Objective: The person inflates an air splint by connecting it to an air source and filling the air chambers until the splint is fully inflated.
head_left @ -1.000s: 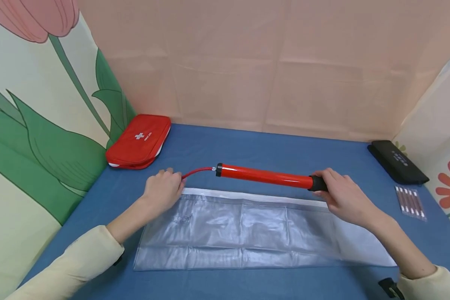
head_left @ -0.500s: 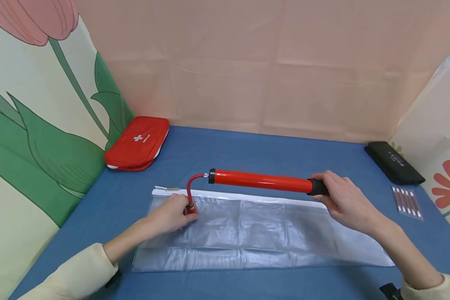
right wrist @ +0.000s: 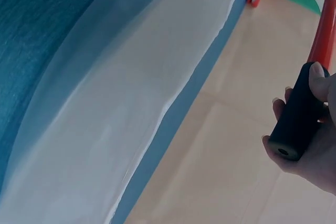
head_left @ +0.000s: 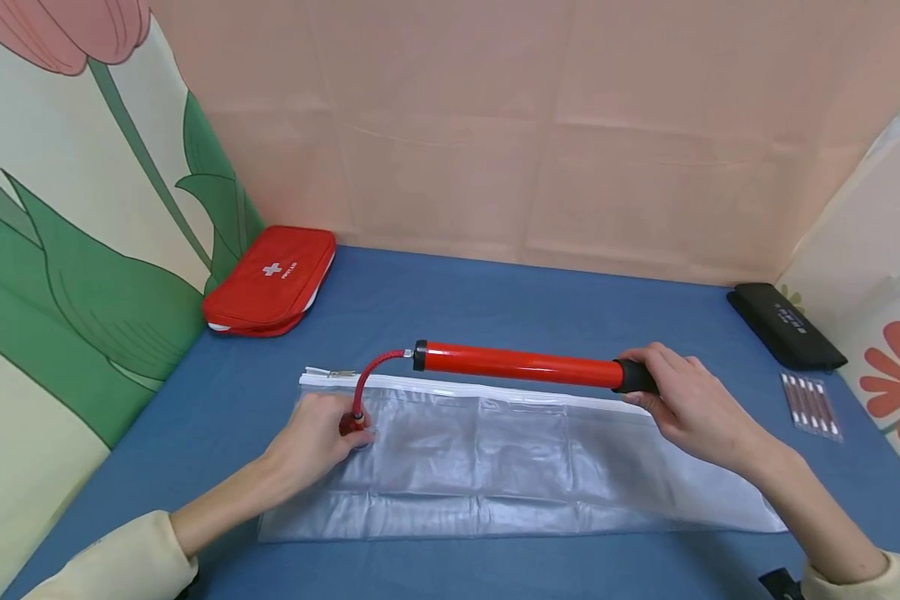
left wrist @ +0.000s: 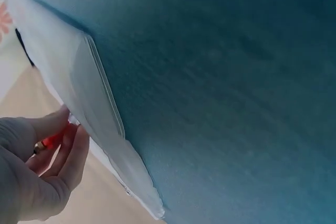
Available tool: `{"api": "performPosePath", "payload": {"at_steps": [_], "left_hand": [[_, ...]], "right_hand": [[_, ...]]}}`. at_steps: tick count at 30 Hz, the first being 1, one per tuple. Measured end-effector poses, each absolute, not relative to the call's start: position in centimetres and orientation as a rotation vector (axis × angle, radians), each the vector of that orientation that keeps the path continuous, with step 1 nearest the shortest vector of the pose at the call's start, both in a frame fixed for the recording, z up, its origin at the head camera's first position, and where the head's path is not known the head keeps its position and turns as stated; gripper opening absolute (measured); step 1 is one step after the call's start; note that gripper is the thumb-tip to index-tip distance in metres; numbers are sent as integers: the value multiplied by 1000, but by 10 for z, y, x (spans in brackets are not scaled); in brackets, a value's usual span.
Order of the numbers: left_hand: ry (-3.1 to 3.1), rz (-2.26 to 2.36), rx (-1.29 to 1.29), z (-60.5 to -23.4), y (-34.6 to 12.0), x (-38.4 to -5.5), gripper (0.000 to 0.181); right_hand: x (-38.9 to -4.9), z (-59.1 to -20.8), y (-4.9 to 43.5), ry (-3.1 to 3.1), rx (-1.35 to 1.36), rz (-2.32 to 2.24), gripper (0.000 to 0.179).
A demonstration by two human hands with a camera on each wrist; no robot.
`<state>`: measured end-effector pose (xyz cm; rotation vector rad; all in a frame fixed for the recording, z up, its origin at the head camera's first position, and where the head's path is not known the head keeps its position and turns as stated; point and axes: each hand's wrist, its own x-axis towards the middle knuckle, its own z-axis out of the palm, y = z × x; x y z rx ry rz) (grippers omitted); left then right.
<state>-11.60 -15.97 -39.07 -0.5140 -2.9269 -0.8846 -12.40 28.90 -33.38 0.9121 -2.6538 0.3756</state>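
Observation:
A red hand pump (head_left: 521, 363) with black ends is held level above a clear plastic zip bag (head_left: 525, 467) lying flat on the blue cloth. My right hand (head_left: 682, 400) grips its black handle (right wrist: 296, 114), fingers wrapped round it in the right wrist view. From the pump's left end a thin red hose (head_left: 367, 375) curves down to a red nozzle (left wrist: 55, 139). My left hand (head_left: 315, 437) pinches that nozzle between thumb and fingers at the bag's left part, by a small clear piece that looks like a valve. Whether the nozzle sits inside it I cannot tell.
A red first-aid pouch (head_left: 270, 282) lies at the back left. On the right are a black case (head_left: 787, 327) and a small packet of cotton swabs (head_left: 812, 406). The bag's zipper (head_left: 330, 372) runs along its far edge. Printed cloth walls enclose the table.
My left hand has come down from beyond the bag's zip edge onto its left part, then shifted slightly left, bending the hose downward. The pump has moved slightly left; my right hand keeps its grip.

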Motion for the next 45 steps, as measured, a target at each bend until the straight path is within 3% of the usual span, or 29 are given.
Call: {"api": "performPosePath", "payload": {"at_steps": [8, 17, 30, 45], "left_hand": [[-3012, -871, -446, -390, -163, -117, 26], [-2972, -940, -640, -387, -168, -117, 17], [-3066, -976, -485, -379, -178, -113, 17], [-2944, -1033, -631, -392, -176, -112, 15]], "right_hand": [[-120, -335, 286, -2678, 911, 368, 49], [-117, -336, 285, -2681, 897, 329, 47], [-123, -327, 270, -2683, 979, 315, 46], [-119, -312, 265, -2689, 1002, 293, 47]]}}
